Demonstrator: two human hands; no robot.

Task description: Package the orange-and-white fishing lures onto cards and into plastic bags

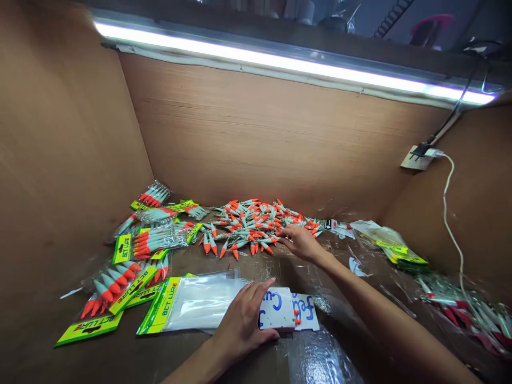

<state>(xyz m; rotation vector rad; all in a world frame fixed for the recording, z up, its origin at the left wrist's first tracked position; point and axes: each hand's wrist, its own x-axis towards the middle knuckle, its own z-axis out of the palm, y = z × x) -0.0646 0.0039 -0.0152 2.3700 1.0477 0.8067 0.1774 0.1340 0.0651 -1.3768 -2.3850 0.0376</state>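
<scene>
My left hand (245, 314) is closed around the left end of a small white box (278, 308) with blue handwriting, thumb on the near side and fingers on the far side. Orange lure tips show at the box's right end, beside a white flap (307, 312). Under and left of this hand lie clear plastic bags (200, 304) with yellow-green BCT LURE headers. At the right front of a heap of white-and-orange fishing lures (256, 221), my right hand (301, 242) pinches a lure, which its fingers mostly hide.
Filled lure packets (156, 242) are piled at the left. Flat packaging (394, 245) and more bagged lures (468, 309) lie at the right. A white cable (446, 202) hangs from the wall socket (416, 158); a lit tube (280, 61) spans the top.
</scene>
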